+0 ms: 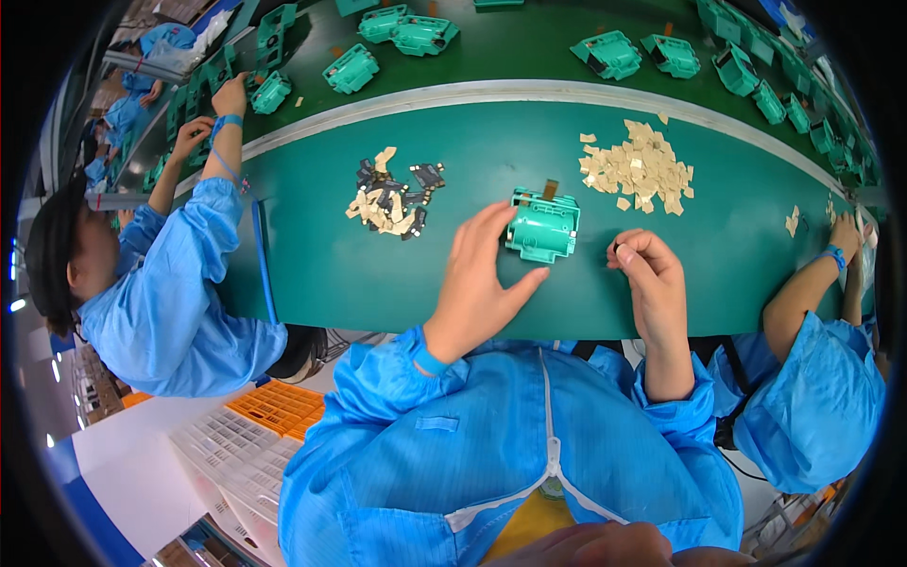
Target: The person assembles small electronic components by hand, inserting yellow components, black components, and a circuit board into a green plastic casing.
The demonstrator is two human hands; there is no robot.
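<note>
A green plastic housing (545,229) with a half-round trough lies on the green work table in front of me, a brown flat ribbon tab standing out from its far edge. My left hand (484,276) grips the housing from the left, fingertips at its left side and thumb by its near edge. Just to the right of it, my right hand (654,274) pinches a small black piece (617,248) between thumb and forefinger, apart from the housing. The piece is too small to name.
Small beige pieces form a pile (641,170) at the far right; a mixed pile of black and beige parts (387,200) lies left. Beyond a pale rail, several green housings (609,55) sit on a belt. Co-workers in blue, one's sleeve (203,227) left, flank me.
</note>
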